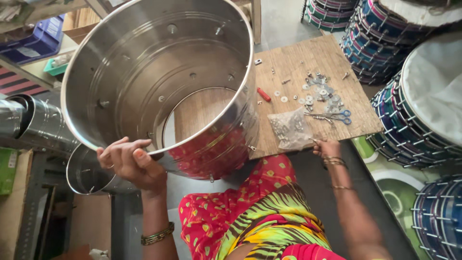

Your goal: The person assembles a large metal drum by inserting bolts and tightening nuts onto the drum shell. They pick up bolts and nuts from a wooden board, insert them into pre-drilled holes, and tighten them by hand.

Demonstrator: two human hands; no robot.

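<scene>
A large shiny steel drum shell (144, 72), open at both ends and pierced with bolt holes, stands tilted on a wooden board (332, 62). My left hand (130, 163) grips its near rim. My right hand (326, 147) reaches to the board's near edge and touches a clear plastic bag of small metal parts (290, 129). Loose washers and bolts (317, 91) lie scattered on the board, with blue-handled scissors (337, 116) and a small red tool (263, 94) beside them.
Finished drums with blue and purple bands and white heads (423, 86) are stacked on the right. More steel shells (38, 125) lie at the left, next to a blue crate (36, 43). A bright patterned garment covers my lap (250, 216).
</scene>
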